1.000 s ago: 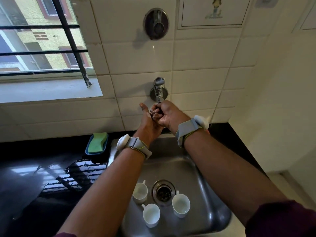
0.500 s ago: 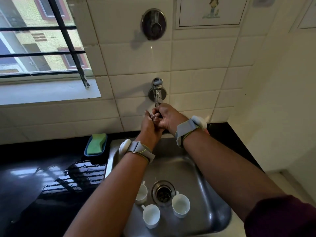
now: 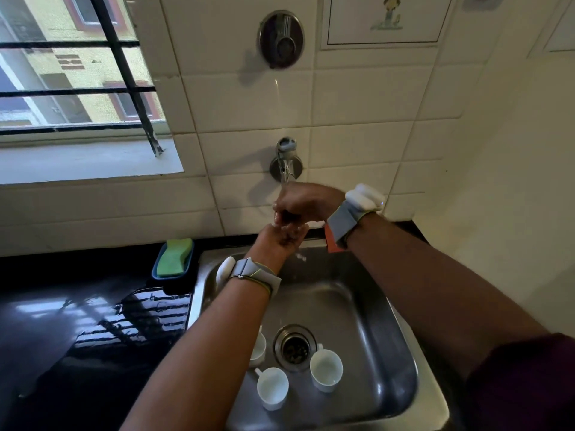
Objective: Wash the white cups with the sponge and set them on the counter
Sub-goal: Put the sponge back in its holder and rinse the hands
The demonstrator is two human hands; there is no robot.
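Three white cups stand upright on the floor of the steel sink around the drain: one at the front, one to the right, and one half hidden behind my left forearm. The green sponge lies in a blue tray on the counter, left of the sink. Both hands are together under the wall tap. My right hand is on top with its fingers curled down. My left hand is cupped beneath it, wet, touching it. Neither hand holds a cup or the sponge.
The black counter left of the sink is wet and glossy. An orange item sits at the sink's back rim behind my right wrist. A round valve is on the tiled wall above the tap. A barred window is at the upper left.
Both hands have dropped a little below the tap spout. My right hand now lies over my left, which has turned to cup beneath it. The cups and sponge have not moved.
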